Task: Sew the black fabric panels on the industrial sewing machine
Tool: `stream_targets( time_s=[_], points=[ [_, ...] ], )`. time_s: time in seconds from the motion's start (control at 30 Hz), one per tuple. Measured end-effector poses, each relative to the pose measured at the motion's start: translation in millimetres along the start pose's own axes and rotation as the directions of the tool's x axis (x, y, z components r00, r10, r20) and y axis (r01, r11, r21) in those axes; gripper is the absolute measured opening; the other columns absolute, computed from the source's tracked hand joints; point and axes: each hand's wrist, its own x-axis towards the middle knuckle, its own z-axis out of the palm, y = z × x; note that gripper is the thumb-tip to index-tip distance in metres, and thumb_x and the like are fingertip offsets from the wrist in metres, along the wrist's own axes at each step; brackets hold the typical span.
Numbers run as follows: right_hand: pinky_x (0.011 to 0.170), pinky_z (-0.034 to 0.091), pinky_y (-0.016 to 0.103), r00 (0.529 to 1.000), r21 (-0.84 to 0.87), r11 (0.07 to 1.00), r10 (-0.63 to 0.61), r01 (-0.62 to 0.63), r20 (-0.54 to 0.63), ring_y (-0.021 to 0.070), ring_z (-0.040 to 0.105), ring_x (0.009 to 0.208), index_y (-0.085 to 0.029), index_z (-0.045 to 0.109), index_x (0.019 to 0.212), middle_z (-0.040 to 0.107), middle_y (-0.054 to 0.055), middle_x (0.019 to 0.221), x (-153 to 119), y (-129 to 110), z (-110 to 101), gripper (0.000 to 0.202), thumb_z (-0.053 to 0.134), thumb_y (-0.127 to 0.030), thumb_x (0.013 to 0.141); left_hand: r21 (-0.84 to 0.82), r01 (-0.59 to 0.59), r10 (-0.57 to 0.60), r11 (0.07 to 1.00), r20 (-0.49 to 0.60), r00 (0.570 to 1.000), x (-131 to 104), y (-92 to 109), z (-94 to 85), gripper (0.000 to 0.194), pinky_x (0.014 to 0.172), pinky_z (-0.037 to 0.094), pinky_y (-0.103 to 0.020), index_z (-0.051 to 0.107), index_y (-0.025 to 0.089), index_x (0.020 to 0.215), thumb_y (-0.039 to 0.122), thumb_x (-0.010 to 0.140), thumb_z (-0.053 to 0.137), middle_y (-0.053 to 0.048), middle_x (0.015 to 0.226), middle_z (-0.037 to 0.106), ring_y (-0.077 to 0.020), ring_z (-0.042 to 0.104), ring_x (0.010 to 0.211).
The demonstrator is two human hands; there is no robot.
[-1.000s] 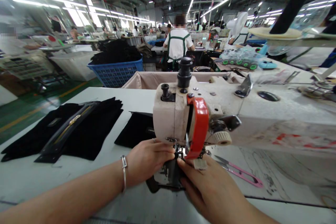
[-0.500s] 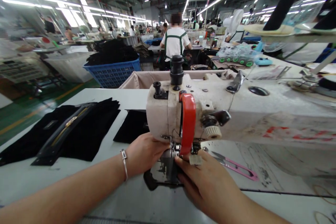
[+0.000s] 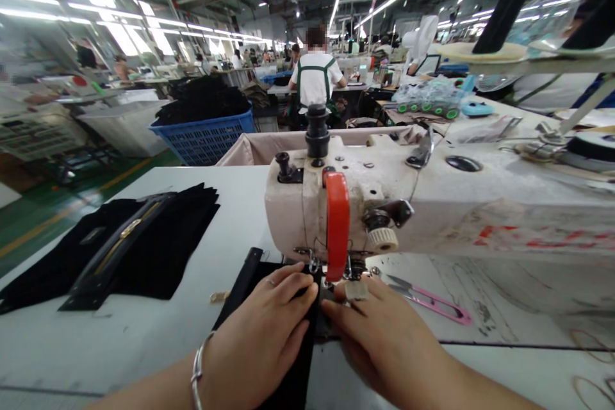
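A white sewing machine with a red guard stands over the work. Black fabric lies at the needle area and runs toward me under my left hand, which rests on it with fingers stretched forward. My right hand is at the right of the presser foot, fingers bent beside the fabric's edge; its fingertips are partly hidden, and whether they grip anything does not show. A small gold zipper pull shows left of my left hand.
Black pieces with a zipper strip lie at the left of the table. Pink-handled snips lie right of the needle. Behind are a blue basket and a person seen from behind.
The black fabric that lay left of the machine is now at the needle area and nearer me. My left hand has come back toward me and flattened on it. My right hand has barely moved.
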Motion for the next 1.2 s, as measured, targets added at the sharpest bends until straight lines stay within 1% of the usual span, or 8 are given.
stream_targets(
  time_s=[0.27, 0.37, 0.47, 0.63, 0.77, 0.9, 1.0, 1.2],
  points=[
    [0.088, 0.049, 0.043, 1.0, 0.06, 0.998, 0.011, -0.012, 0.025, 0.0236, 0.055, 0.098, -0.019, 0.062, 0.114, 0.064, 0.007, 0.105, 3.3, 2.1, -5.5, 0.032, 0.05, -0.008, 0.086, 0.215, -0.085, 0.067, 0.973, 0.091, 0.994, -0.3, 5.0, -4.1, 0.031, 0.102, 0.049, -0.047, 0.062, 0.009, 0.116, 0.017, 0.09, 0.048, -0.014, 0.124, 0.063, -0.029, 0.058, 0.117],
    [0.09, 0.047, 0.039, 0.999, 0.122, 0.992, 0.02, -0.023, 0.026, 0.0202, 0.056, 0.099, -0.021, 0.067, 0.106, 0.065, 0.005, 0.104, 1.1, -1.8, -20.0, 0.027, 0.051, -0.009, 0.088, 0.234, -0.228, 0.198, 0.945, 0.147, 0.969, -22.8, 4.1, -10.8, 0.049, 0.092, 0.056, -0.041, 0.052, 0.007, 0.131, 0.031, 0.089, 0.057, -0.018, 0.135, 0.056, -0.0308, 0.055, 0.122],
    [0.091, 0.046, 0.038, 0.996, 0.146, 0.988, 0.037, -0.049, 0.082, 0.0186, 0.057, 0.099, -0.027, 0.069, 0.105, 0.065, 0.001, 0.108, -8.0, -13.7, -34.5, 0.024, 0.055, -0.014, 0.09, 0.186, -0.338, 0.331, 0.923, 0.065, 0.941, -56.4, 7.4, -9.7, 0.04, 0.094, 0.054, -0.032, 0.056, 0.016, 0.129, 0.028, 0.09, 0.058, -0.011, 0.13, 0.061, -0.0247, 0.058, 0.12],
    [0.091, 0.044, 0.039, 0.995, 0.189, 0.978, 0.078, -0.087, 0.054, 0.0203, 0.054, 0.107, -0.034, 0.07, 0.101, 0.06, -0.001, 0.119, -30.6, -39.5, -26.1, 0.035, 0.062, -0.008, 0.08, -0.074, -0.09, 0.082, 0.993, -0.107, 0.991, -92.5, 11.1, -3.8, 0.036, 0.098, 0.051, -0.026, 0.056, 0.026, 0.13, 0.021, 0.096, 0.044, -0.003, 0.121, 0.068, -0.0172, 0.063, 0.113],
    [0.085, 0.046, 0.038, 0.984, 0.15, 0.981, 0.137, -0.12, -0.114, 0.0214, 0.055, 0.099, -0.022, 0.066, 0.103, 0.062, 0.006, 0.108, -37.7, -58.0, -0.2, 0.027, 0.056, -0.008, 0.083, -0.156, -0.006, -0.013, 0.988, -0.125, 0.992, -93.5, 12.2, -8.2, 0.038, 0.092, 0.054, -0.021, 0.056, 0.027, 0.129, 0.019, 0.095, 0.043, -0.001, 0.118, 0.069, -0.0156, 0.066, 0.107],
    [0.067, 0.047, 0.03, 0.949, 0.015, 1.0, -0.019, 0.025, -0.315, 0.0176, 0.056, 0.076, -0.017, 0.062, 0.087, 0.064, 0.005, 0.087, -39.4, -76.0, 18.7, 0.017, 0.046, -0.014, 0.092, -0.168, 0.073, -0.098, 0.983, -0.149, 0.984, -92.8, 23.9, -9.1, 0.029, 0.089, 0.054, -0.018, 0.061, 0.024, 0.118, 0.018, 0.093, 0.048, -0.003, 0.112, 0.069, -0.0152, 0.066, 0.102],
    [0.062, 0.044, 0.027, 0.925, -0.059, 0.993, -0.115, 0.101, -0.363, 0.0149, 0.054, 0.066, -0.017, 0.063, 0.082, 0.062, 0.003, 0.074, -45.7, -84.4, 26.2, 0.028, 0.039, -0.011, 0.097, -0.148, 0.032, -0.056, 0.988, -0.162, 0.985, -94.9, 36.3, -1.8, 0.027, 0.081, 0.056, -0.021, 0.063, 0.021, 0.114, 0.012, 0.093, 0.049, -0.004, 0.098, 0.067, -0.015, 0.065, 0.09],
    [0.066, 0.048, 0.029, 0.924, 0.001, 0.998, -0.051, 0.056, -0.378, 0.0162, 0.057, 0.072, -0.014, 0.066, 0.089, 0.064, 0.005, 0.077, -63.0, -89.6, 29.0, 0.021, 0.046, -0.012, 0.096, -0.071, -0.074, 0.059, 0.995, -0.191, 0.98, -95.2, 48.5, 15.4, 0.027, 0.072, 0.052, -0.029, 0.067, 0.02, 0.103, 0.008, 0.093, 0.046, -0.004, 0.084, 0.064, -0.0164, 0.061, 0.077]
  ],
)
